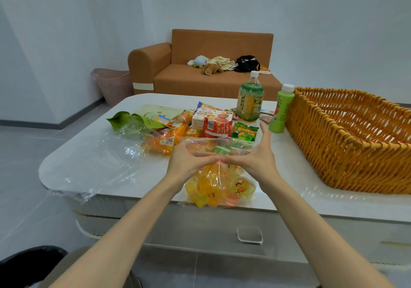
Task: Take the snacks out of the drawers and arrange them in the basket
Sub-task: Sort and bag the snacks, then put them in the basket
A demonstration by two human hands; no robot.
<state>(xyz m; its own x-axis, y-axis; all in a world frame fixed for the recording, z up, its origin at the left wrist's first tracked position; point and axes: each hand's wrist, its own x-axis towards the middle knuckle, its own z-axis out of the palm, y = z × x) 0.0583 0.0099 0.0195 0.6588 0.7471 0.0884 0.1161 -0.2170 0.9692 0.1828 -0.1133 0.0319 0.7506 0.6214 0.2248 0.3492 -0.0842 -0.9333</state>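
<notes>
Left grip [191, 162] and right grip [255, 157] both clamped on mouth of jelly bag [222, 190], holding it open, at near tabletop [289, 165] edge. Other snacks [211, 127] just beyond; basket [333, 136] right.

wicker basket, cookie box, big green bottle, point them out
wicker basket [322, 145]: head view, on its near woven wall
cookie box [212, 118]: head view, on its printed face
big green bottle [249, 104]: head view, on its label

I count two bottles on the counter [289, 165], a big bottle [250, 101] and a small green bottle [280, 112]; one wicker basket [333, 136]; one biscuit box [210, 117]; one red packet [214, 129]; one green packet [244, 132]; one jelly bag [220, 186].
</notes>
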